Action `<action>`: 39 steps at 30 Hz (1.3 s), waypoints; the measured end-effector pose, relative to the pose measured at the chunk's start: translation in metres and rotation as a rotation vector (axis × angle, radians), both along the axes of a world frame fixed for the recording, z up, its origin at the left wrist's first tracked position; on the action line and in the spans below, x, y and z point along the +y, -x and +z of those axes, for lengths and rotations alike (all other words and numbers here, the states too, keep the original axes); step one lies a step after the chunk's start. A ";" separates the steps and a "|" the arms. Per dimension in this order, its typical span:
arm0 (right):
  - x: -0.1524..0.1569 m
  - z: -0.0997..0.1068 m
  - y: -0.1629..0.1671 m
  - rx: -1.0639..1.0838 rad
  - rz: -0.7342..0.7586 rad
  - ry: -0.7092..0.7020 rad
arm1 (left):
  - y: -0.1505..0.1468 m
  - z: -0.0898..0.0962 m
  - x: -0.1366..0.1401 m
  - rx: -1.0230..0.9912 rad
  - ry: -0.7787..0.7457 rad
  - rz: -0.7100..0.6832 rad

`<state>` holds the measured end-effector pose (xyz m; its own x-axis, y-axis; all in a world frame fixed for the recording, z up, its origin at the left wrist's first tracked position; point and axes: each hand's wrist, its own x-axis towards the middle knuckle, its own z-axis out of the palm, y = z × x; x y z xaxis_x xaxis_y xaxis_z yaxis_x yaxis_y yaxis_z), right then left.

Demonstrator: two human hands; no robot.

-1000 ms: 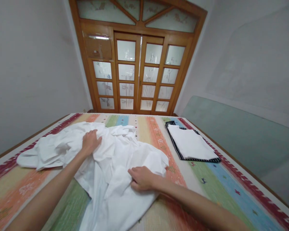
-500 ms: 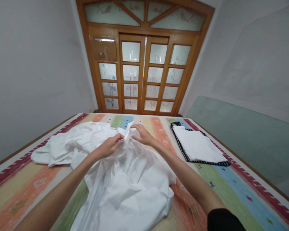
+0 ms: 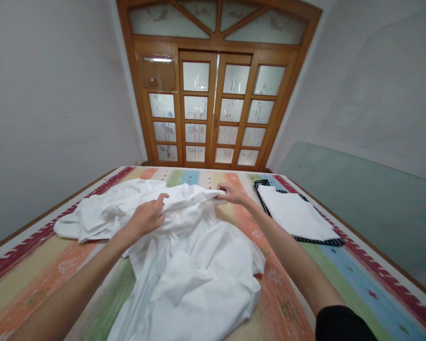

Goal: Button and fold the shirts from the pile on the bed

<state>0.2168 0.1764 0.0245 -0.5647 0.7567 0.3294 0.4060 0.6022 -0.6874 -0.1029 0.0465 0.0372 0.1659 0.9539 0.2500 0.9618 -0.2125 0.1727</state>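
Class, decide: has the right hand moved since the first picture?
Yes: the right hand has moved forward across the bed, closer to the wooden doors.

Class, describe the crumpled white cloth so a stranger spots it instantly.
Below the brown wooden glass-paned doors lies a multicoloured striped cover. On it, the bare right hand pinches the crumpled white cloth, sprawling, unlike the flat, folded white cloth to its right.

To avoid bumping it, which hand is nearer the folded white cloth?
Right. The right hand is left of the folded white cloth, not touching; the left hand is farther left, over crumpled fabric.
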 end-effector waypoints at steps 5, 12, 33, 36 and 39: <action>-0.004 0.032 -0.050 -0.048 -0.179 -0.166 | 0.001 -0.013 0.015 0.000 0.020 0.034; -0.019 0.058 -0.100 -0.090 -0.534 -0.457 | -0.008 -0.017 0.047 -0.447 -0.032 0.239; -0.016 0.102 -0.185 -0.008 -1.263 -0.448 | 0.011 0.108 0.123 -0.389 -0.649 0.194; -0.021 0.132 -0.203 -0.004 -1.343 -0.511 | 0.020 0.131 0.130 -0.377 -0.700 0.235; -0.025 0.147 -0.221 -0.084 -1.336 -0.464 | 0.024 0.140 0.135 -0.401 -0.629 0.191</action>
<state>0.4376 0.1510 0.1711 0.4491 0.5626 0.6941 0.8704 -0.1004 -0.4819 -0.1264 0.1815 0.1776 -0.2048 0.6154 0.7612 0.8811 -0.2227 0.4171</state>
